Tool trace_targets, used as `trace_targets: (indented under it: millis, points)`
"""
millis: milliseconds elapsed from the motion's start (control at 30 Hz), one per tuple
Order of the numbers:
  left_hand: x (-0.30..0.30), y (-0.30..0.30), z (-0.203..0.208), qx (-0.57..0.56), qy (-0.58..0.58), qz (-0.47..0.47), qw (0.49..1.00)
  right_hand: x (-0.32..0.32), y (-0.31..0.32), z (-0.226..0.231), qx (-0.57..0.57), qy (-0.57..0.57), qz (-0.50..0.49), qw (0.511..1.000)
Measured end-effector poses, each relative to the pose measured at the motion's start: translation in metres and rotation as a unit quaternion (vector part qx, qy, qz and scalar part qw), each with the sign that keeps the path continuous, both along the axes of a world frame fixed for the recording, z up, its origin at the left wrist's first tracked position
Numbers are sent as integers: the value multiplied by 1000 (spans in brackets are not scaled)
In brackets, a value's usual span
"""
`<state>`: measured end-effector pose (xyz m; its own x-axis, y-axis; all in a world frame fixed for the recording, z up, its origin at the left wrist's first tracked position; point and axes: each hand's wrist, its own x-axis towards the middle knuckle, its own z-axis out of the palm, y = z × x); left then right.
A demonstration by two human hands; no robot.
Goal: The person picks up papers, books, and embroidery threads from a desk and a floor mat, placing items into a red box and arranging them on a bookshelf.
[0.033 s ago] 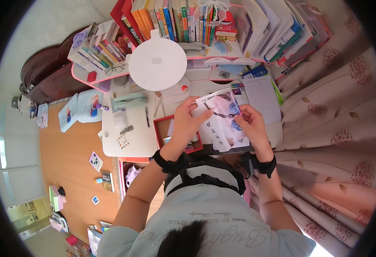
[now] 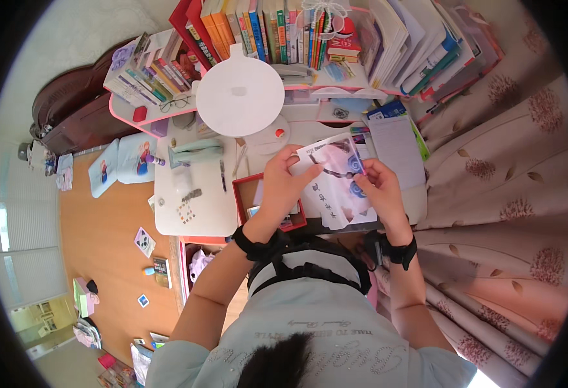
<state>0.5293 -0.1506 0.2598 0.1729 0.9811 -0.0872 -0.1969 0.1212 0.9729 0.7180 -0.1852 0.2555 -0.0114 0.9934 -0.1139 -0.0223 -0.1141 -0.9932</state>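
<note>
A flat, glossy packet (image 2: 330,191) is held up over the front of the desk. It has a white printed strip, a pink picture, blue swirl shapes and a dark curved band across it. My left hand (image 2: 285,184) is closed on its left edge, thumb on top and fingers behind. At the right side, my right hand (image 2: 385,194) pinches it between thumb and fingers. Whether the dark band is printed or lies inside the packet, I cannot tell. Below my left hand sits an open red box (image 2: 236,200) with small items in it, partly covered by my wrist.
A round white lamp head (image 2: 240,97) rises behind my hands. Small pieces (image 2: 185,212), a pen (image 2: 222,176) and a pale green pouch (image 2: 196,152) lie on the left of the white desk (image 2: 207,216). Books (image 2: 267,32) line the shelf; a patterned curtain (image 2: 491,194) hangs at right.
</note>
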Motion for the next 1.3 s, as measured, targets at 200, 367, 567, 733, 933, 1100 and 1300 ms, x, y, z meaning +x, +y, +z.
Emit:
trace_targets:
  millis: [200,367,567,733,933,1100,1300]
  points:
    - [-5,7,-6,34,151,20,988,0,-1,-6,-12,-35,27,999]
    - [-6,12,-8,61,196,8,979,1,1,-4,-20,-5,38,999]
    - [-2,9,-7,116,261,17,958,14,3,-10,-41,-106,34,993]
    - [-3,11,-4,270,365,-26,891,7,-2,11,58,-350,44,934]
    - [-2,9,6,338,389,-254,819,-14,-8,16,104,-493,158,849]
    - [-17,4,12,256,380,-284,842,-3,-14,19,152,-479,186,844]
    - [-34,1,15,268,310,-320,854,30,-26,24,156,-419,198,872]
